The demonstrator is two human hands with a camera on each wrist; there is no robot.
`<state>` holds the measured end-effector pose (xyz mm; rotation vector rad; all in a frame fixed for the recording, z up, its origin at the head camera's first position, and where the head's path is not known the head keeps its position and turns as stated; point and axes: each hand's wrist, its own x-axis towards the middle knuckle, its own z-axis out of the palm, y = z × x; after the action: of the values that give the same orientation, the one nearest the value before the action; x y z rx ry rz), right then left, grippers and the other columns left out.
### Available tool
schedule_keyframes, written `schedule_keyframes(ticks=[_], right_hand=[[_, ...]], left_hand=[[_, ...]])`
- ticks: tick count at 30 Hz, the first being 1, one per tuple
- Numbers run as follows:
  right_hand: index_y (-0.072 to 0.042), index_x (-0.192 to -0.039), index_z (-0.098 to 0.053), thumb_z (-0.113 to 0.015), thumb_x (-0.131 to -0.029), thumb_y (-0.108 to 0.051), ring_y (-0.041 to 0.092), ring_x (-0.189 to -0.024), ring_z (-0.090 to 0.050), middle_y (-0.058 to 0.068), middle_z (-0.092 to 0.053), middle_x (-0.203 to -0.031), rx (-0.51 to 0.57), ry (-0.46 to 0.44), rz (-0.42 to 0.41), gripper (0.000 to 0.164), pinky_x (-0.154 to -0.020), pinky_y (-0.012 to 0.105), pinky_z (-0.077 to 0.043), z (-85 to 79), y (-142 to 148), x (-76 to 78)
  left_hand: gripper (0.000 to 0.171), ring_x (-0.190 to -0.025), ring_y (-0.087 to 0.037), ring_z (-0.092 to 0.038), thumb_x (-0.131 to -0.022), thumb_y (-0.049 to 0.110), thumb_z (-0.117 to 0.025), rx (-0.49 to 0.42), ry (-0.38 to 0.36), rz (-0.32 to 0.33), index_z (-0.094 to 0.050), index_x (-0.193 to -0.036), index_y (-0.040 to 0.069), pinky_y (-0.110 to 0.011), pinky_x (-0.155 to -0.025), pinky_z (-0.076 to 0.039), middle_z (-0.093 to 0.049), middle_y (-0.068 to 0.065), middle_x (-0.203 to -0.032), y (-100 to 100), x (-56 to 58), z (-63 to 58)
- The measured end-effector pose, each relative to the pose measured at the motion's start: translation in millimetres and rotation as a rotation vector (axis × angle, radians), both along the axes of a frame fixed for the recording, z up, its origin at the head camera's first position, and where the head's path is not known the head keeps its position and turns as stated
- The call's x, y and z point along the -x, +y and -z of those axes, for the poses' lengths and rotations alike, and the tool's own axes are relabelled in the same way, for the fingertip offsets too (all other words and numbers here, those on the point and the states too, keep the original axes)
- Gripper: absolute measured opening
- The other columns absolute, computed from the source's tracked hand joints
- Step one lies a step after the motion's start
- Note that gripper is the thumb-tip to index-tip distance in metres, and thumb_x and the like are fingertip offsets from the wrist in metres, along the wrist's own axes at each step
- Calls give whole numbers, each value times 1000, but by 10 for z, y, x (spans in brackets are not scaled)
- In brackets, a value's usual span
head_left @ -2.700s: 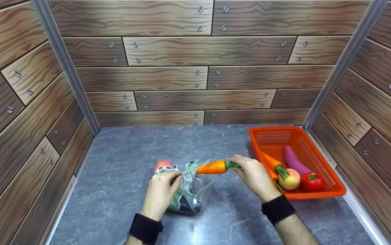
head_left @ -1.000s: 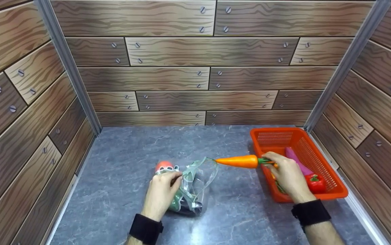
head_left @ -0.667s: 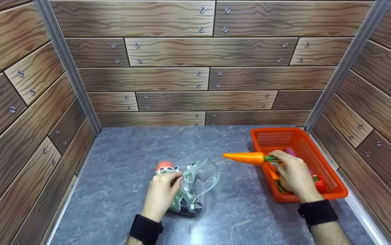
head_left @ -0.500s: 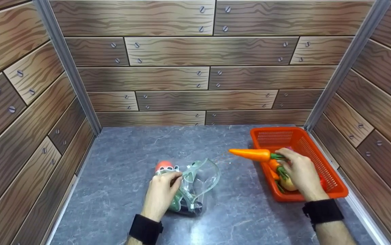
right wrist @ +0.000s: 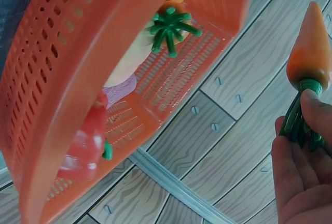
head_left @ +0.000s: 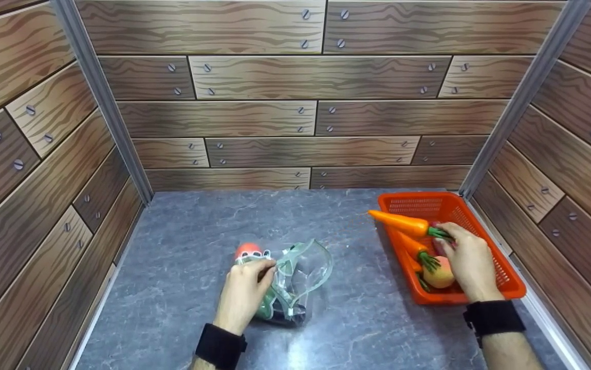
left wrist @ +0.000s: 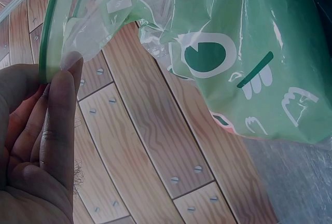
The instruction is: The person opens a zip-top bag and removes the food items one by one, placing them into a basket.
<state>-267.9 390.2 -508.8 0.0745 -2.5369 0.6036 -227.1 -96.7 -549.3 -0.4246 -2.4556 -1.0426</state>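
My left hand (head_left: 246,288) pinches the edge of a clear and green zip bag (left wrist: 223,53) between thumb and fingers. The bag's mouth gapes to the right, with a dark purple item (head_left: 288,313) and a red round item (head_left: 248,250) showing at its ends. Over the orange basket (head_left: 419,298), my right hand (head_left: 470,262) grips a carrot (head_left: 401,222) by its green stalks, tip pointing left. Below the carrot in the basket lie another carrot (head_left: 412,245) and a peach (head_left: 438,273). A red pepper (right wrist: 85,143) and a purple vegetable (right wrist: 120,90) show in the right wrist view.
The basket stands at the right of the grey tabletop (head_left: 198,221), close to the side wall (head_left: 547,205). Wood-patterned panels enclose the back and both sides. Bare tabletop lies between bag and basket.
My right hand has drawn the carrot away from the bag's mouth, rightward and back over the basket. The left hand stays on the bag edge, and the bag's mouth has spread wider.
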Motion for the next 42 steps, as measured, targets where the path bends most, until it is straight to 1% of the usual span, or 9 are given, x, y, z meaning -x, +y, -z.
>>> schedule_keyframes(ticks=[5, 10, 13, 20, 27, 36, 39, 42], right_hand=[[-4, -136, -82, -86, -103, 0, 63, -115, -79, 26, -85, -133, -5, 28, 26, 33, -94, 80, -63, 31, 90, 27], [-1, -134, -82, -86, -102, 1, 62, -118, -79, 25, -85, -133, -2, 50, 37, 33, -95, 79, -62, 84, 187, 54], [-1, -134, -82, -85, -103, 1, 63, -120, -78, 27, -84, -134, 9, 36, 54, 32, -98, 79, -61, 115, 237, 70], [2, -136, -81, -86, -104, 0, 67, -118, -76, 33, -82, -133, 29, -7, 110, 32, -95, 81, -61, 176, 327, 87], [4, -136, -80, -83, -105, -1, 70, -117, -74, 38, -80, -132, 23, -55, 144, 31, -94, 83, -60, 240, 428, 102], [6, -136, -79, -83, -105, -2, 72, -113, -74, 40, -79, -128, 7, -113, 177, 32, -92, 83, -61, 299, 512, 109], [5, -135, -79, -83, -105, -3, 72, -113, -73, 40, -79, -128, -2, -124, 187, 32, -93, 83, -60, 317, 527, 108], [6, -135, -79, -84, -104, -3, 72, -114, -73, 39, -80, -128, -7, -128, 189, 32, -94, 82, -60, 332, 531, 99]], left_hand=[[14, -97, -23, -90, -105, 3, -85, -4, 3, 3, -90, -118, 4, -33, -86, -76, -92, -13, -110, 1, -6, -4], [14, -96, -23, -90, -103, 0, -86, -8, 17, 11, -90, -116, 4, -34, -85, -76, -92, -12, -109, -1, -20, -4], [14, -96, -23, -90, -103, 1, -86, -2, 19, 7, -90, -116, 5, -34, -85, -76, -92, -11, -109, 0, -20, -13], [13, -94, -23, -90, -102, 1, -87, 9, 45, -2, -91, -115, 5, -34, -83, -76, -92, -11, -106, 2, -10, -12], [13, -95, -23, -90, -103, 3, -86, 15, 28, -7, -90, -115, 5, -34, -84, -76, -92, -12, -107, 8, -7, -17], [12, -95, -23, -90, -103, 2, -86, 13, 32, -2, -91, -114, 5, -35, -84, -76, -92, -11, -107, 12, -11, -23], [12, -96, -22, -90, -104, 3, -86, 6, 18, 0, -91, -115, 5, -34, -84, -76, -92, -10, -107, 11, -16, -28], [12, -96, -21, -90, -104, 3, -86, 5, 21, 3, -91, -115, 5, -34, -84, -76, -92, -10, -107, 10, -20, -33]])
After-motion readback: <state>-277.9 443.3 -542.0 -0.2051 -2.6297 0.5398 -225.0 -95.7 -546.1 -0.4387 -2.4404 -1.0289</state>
